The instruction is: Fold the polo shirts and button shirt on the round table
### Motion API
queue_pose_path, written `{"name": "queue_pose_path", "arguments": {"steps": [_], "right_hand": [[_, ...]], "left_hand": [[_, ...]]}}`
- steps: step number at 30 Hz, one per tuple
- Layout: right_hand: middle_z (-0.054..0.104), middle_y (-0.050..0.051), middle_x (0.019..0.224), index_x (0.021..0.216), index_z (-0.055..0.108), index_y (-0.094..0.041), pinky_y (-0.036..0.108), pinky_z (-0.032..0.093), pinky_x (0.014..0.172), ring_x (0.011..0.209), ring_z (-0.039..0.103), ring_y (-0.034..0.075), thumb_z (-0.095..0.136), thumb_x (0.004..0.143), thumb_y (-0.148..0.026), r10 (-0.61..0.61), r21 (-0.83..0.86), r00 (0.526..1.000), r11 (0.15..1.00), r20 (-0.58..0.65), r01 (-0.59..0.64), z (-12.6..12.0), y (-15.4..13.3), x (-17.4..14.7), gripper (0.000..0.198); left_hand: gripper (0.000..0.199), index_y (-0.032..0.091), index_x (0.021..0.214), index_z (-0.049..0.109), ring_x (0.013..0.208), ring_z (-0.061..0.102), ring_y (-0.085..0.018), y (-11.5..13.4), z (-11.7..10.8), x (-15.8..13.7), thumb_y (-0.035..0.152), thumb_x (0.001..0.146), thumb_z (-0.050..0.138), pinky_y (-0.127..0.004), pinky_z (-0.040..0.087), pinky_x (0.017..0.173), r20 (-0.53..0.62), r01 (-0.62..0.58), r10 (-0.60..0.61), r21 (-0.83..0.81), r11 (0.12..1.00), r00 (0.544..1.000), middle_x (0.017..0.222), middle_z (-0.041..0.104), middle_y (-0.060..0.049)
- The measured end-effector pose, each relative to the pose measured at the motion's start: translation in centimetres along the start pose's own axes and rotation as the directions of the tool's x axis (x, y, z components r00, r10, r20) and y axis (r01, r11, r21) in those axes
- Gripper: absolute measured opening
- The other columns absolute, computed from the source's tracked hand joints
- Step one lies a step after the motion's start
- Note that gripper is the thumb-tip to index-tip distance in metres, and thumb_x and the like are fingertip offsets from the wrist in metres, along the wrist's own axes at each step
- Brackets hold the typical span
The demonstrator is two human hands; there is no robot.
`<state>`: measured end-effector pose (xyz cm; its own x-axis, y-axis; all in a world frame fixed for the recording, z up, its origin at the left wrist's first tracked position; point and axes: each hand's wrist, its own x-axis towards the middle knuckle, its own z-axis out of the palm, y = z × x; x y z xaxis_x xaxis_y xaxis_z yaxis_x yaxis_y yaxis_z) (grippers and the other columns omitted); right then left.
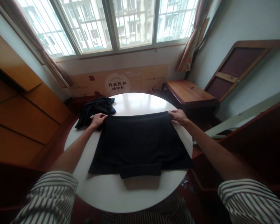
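Near striped sleeves lead to the left hand and right hand, their fingers clamped on opposite far corners of a black garment laid across the white table, apparently keeping its edge taut, with dark clothes heaped far left.

A black garment lies spread across a round white table; the left hand pinches its far left corner, the right hand its far right corner; a crumpled dark cloth sits far left, a wooden bench beyond, far right
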<state>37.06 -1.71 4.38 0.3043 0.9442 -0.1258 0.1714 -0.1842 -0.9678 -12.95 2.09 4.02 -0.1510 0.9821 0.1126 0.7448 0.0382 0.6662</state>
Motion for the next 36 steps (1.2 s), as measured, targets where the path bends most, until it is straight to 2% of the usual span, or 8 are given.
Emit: {"name": "queue_pose_path", "arguments": {"steps": [9, 13, 16, 19, 24, 30, 32, 36], "right_hand": [[0.073, 0.012, 0.091, 0.085, 0.07, -0.012, 0.034, 0.055, 0.081, 0.088, 0.069, 0.024, 0.073, 0.081, -0.027, -0.156, -0.242, 0.982, 0.962, -0.105, 0.127, 0.0, 0.9, 1.7, 0.015], [0.063, 0.021, 0.125, 0.118, 0.066, -0.009, 0.042, 0.045, 0.103, 0.118, 0.058, 0.034, 0.063, 0.089, -0.026, -0.414, -0.601, 0.91, 0.722, 0.022, 0.343, 2.7, -0.8, -0.9, 0.033], [0.057, 0.019, 0.138, 0.137, 0.057, -0.01, 0.043, 0.037, 0.111, 0.128, 0.053, 0.032, 0.046, 0.098, -0.033, -0.46, -0.694, 0.813, 0.451, 0.358, 0.561, 6.9, -1.6, -3.9, 0.046], [0.042, 0.016, 0.155, 0.149, 0.045, -0.014, 0.052, 0.023, 0.118, 0.143, 0.035, 0.034, 0.036, 0.102, -0.046, -0.345, -0.73, 0.793, 0.322, 0.503, 0.603, 9.4, -0.9, -5.2, 0.058], [0.022, 0.013, 0.164, 0.155, 0.035, -0.021, 0.06, 0.013, 0.118, 0.151, 0.018, 0.033, 0.029, 0.101, -0.059, -0.193, -0.862, 0.923, 0.336, 0.333, 0.381, 6.1, 1.6, -3.1, 0.067], [0.019, 0.021, 0.163, 0.156, 0.03, -0.006, 0.063, 0.009, 0.118, 0.151, 0.016, 0.033, 0.027, 0.103, -0.045, -0.206, -0.892, 0.935, 0.298, 0.287, 0.34, 5.2, 0.3, -2.8, 0.065], [0.022, 0.023, 0.161, 0.155, 0.03, -0.003, 0.063, 0.008, 0.118, 0.151, 0.017, 0.034, 0.027, 0.104, -0.043, -0.289, -0.866, 0.892, 0.265, 0.348, 0.424, 7.1, -0.3, -4.8, 0.065], [0.026, 0.013, 0.162, 0.157, 0.031, -0.015, 0.06, 0.02, 0.117, 0.15, 0.023, 0.032, 0.026, 0.103, -0.05, -0.287, -0.678, 0.723, 0.254, 0.629, 0.69, 10.8, 0.4, -10.0, 0.064]], "left_hand": [[0.03, 0.012, 0.104, 0.073, 0.097, 0.069, -0.026, 0.0, 0.0, -0.7, 0.034, 0.089, 0.059, -0.031, 0.051, 0.089, -0.065, 0.019, -0.011, 0.137, 0.99, 0.998, 0.104, 0.074, -0.014], [0.033, 0.01, 0.117, 0.068, 0.116, 0.061, -0.031, 4.3, 2.3, -3.0, 0.024, 0.093, 0.05, -0.04, 0.044, 0.104, -0.156, -0.163, 0.228, 0.347, 0.923, 0.961, 0.12, 0.067, -0.019], [0.039, 0.016, 0.13, 0.062, 0.129, 0.052, -0.026, 8.3, 6.0, -5.4, 0.028, 0.1, 0.04, -0.037, 0.037, 0.112, 0.114, -0.521, 0.513, 0.304, 0.797, 0.851, 0.136, 0.059, -0.014], [0.05, 0.024, 0.147, 0.047, 0.146, 0.034, -0.026, 9.5, 8.8, -6.8, 0.043, 0.102, 0.037, -0.045, 0.025, 0.12, 0.4, -0.617, 0.499, 0.259, 0.743, 0.769, 0.157, 0.041, -0.008], [0.06, 0.023, 0.157, 0.028, 0.152, 0.017, -0.028, 5.4, 7.0, -5.8, 0.049, 0.103, 0.03, -0.053, 0.012, 0.122, 0.426, -0.42, 0.22, 0.461, 0.782, 0.877, 0.165, 0.019, -0.009], [0.055, 0.017, 0.155, 0.035, 0.151, 0.021, -0.028, 5.0, 4.9, -5.9, 0.033, 0.102, 0.032, -0.05, 0.014, 0.122, 0.324, -0.36, 0.211, 0.526, 0.771, 0.922, 0.162, 0.028, -0.012], [0.055, 0.017, 0.155, 0.035, 0.152, 0.019, -0.028, 6.6, 6.0, -7.6, 0.034, 0.103, 0.031, -0.052, 0.013, 0.122, 0.303, -0.415, 0.297, 0.486, 0.769, 0.906, 0.163, 0.027, -0.011], [0.058, 0.023, 0.156, 0.031, 0.152, 0.019, -0.026, 8.0, 8.3, -12.4, 0.048, 0.103, 0.028, -0.053, 0.019, 0.121, 0.438, -0.593, 0.435, 0.342, 0.729, 0.787, 0.164, 0.023, -0.005]]}}
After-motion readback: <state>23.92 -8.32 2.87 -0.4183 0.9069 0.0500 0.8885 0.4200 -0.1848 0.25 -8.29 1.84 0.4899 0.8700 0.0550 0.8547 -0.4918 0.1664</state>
